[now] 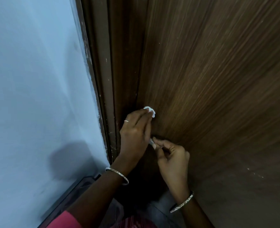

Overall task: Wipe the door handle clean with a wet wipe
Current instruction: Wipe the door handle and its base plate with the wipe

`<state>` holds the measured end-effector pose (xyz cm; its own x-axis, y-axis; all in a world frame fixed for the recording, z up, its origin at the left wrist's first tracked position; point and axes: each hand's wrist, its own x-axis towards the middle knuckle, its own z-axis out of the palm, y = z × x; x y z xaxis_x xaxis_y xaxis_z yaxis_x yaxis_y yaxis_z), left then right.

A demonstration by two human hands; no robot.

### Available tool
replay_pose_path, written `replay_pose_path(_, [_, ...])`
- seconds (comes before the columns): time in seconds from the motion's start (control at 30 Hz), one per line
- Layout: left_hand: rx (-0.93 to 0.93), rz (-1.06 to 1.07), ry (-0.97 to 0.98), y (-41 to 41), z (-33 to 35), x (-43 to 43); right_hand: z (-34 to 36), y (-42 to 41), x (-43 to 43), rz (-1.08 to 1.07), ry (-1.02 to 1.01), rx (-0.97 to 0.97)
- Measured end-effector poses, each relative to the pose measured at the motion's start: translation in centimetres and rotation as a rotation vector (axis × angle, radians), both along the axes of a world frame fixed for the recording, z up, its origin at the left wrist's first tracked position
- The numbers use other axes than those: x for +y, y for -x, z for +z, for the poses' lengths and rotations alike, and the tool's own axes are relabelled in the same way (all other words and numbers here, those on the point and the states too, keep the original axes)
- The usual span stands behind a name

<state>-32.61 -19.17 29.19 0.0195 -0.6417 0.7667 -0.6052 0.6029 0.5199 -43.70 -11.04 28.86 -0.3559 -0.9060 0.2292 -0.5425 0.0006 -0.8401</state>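
My left hand [136, 134] is raised against the brown wooden door [210, 79] near its left edge, fingers closed on a small bunched white wet wipe [150, 111] that shows above the fingertips. My right hand [170, 157] is just below and to the right, with thumb and fingers pinched on a small metal part of the door handle [152, 142]. Most of the handle is hidden behind both hands. Both wrists wear silver bangles.
A dark brown door frame [106, 79] runs along the door's left edge. A pale blue wall [37, 79] fills the left side. A dark skirting strip [73, 191] lies at the wall's foot. Red clothing [66, 219] shows at the bottom.
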Motion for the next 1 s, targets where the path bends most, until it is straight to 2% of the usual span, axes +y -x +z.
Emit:
replay_pose_path(0.23, [-0.427,-0.203,0.234,-1.5,-1.8,-1.6,-0.1,0.1,0.1,0.009,-0.002,-0.015])
replay_pose_path(0.37, [-0.241,-0.179,0.216,-1.7,-1.1,-2.3,-0.3,0.3,0.1,0.004,0.029,-0.03])
replay_pose_path(0.57, [-0.003,0.04,0.039,-1.2,-1.1,-2.1,-0.5,0.2,0.1,0.013,0.046,-0.046])
replay_pose_path(0.77, [0.156,0.065,-0.039,0.1,-0.8,-1.3,-0.7,0.3,0.3,0.011,0.028,-0.038])
replay_pose_path(0.87, [0.095,0.056,-0.039,0.1,-0.5,-1.5,-0.4,0.4,0.1,0.007,0.039,-0.021])
replay_pose_path(1.0, [-0.21,-0.117,0.106,-0.2,-0.6,-1.2,-0.3,0.5,-0.2,-0.001,0.05,0.01])
